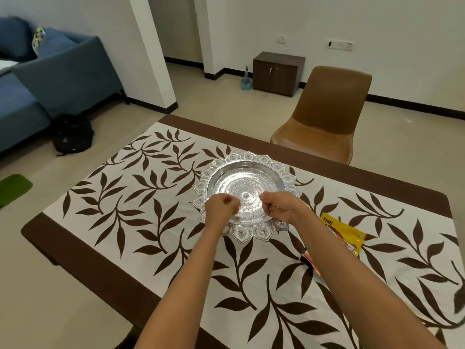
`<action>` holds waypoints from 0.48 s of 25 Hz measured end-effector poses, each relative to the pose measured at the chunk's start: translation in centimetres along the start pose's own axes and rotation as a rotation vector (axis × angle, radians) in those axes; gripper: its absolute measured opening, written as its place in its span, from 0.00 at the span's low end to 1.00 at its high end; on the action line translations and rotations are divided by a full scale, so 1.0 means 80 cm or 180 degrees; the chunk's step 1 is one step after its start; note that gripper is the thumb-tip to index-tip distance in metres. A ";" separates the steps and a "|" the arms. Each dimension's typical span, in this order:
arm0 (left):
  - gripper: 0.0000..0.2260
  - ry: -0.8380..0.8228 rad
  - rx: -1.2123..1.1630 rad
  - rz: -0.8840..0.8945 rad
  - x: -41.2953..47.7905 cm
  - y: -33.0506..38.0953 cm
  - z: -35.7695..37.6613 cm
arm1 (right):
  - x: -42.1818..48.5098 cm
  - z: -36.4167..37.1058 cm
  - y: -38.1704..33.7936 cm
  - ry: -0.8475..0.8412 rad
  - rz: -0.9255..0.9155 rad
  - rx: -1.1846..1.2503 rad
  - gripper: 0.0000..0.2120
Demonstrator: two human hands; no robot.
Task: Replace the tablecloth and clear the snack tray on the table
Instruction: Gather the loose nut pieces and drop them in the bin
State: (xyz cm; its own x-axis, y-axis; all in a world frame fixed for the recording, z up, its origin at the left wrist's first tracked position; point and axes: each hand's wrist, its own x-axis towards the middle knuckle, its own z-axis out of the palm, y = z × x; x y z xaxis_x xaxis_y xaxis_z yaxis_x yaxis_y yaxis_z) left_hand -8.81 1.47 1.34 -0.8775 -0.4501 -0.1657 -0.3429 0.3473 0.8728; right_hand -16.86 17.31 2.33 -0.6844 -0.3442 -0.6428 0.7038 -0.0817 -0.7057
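Observation:
An ornate silver tray [247, 172] with a petal-shaped rim rests on a white tablecloth [141, 197] printed with brown leaves. Its bowl looks almost bare, with tiny crumbs near the front. My left hand [221, 206] hovers over the tray's near left part, fingers curled closed; something small and pale may be pinched under it, too small to tell. My right hand [276, 204] is over the tray's near right part, fingers also curled, a ring showing. A yellow snack packet [348, 235] lies right of the tray, partly hidden by my right forearm.
A dark orange-edged wrapper [310, 263] peeks from under my right forearm. A brown chair [324, 117] stands at the table's far side. Beyond are a small dark cabinet [276, 73], a blue sofa [50, 79], a black bag [71, 133] and a green mat [13, 187] on the floor.

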 end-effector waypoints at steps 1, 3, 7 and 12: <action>0.05 0.0001 -0.0948 -0.0417 0.002 0.003 -0.012 | 0.002 0.002 0.001 -0.0027 0.0021 -0.0054 0.04; 0.05 -0.0102 -0.2439 -0.1111 0.003 0.011 -0.032 | 0.005 0.006 0.005 -0.0088 0.0062 -0.0167 0.03; 0.09 -0.0221 -0.2998 -0.1447 -0.002 0.021 -0.048 | 0.005 0.017 0.013 -0.0254 0.0167 0.0047 0.04; 0.10 -0.0573 -0.3142 -0.1476 -0.024 0.029 -0.027 | -0.021 0.026 0.022 -0.0406 0.0222 0.0991 0.05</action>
State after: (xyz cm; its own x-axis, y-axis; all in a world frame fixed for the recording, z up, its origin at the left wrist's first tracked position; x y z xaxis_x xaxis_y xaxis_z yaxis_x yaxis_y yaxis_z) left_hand -7.23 1.38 4.68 -0.7966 -0.2125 -0.5660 -0.3033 -0.6694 0.6782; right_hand -14.06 15.80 2.76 -0.6170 -0.4715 -0.6300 0.7859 -0.3286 -0.5238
